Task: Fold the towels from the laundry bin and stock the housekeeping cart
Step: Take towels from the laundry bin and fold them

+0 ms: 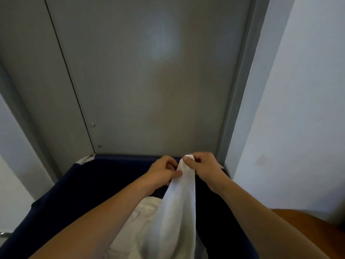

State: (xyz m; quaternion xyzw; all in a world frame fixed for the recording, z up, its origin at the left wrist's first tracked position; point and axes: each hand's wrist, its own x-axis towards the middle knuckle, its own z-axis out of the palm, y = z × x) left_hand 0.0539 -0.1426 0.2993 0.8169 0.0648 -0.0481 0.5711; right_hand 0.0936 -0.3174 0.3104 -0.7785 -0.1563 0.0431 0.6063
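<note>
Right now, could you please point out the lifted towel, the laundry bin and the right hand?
lifted towel (179, 208), head view, hanging middle.
laundry bin (78, 186), head view, dark blue left wall.
right hand (202, 165), head view, knuckles.

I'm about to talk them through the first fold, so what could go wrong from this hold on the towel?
1. Both the left hand and right hand pinch the white towel at one bunched end, so it may open unevenly or twisted.
2. Its lower part hangs into the navy laundry bin against the other white linen and could drag some up.

Both hands, left hand (164, 170) & right hand (202, 166), pinch white towel (179, 208) over prob. laundry bin (78, 186).
</note>
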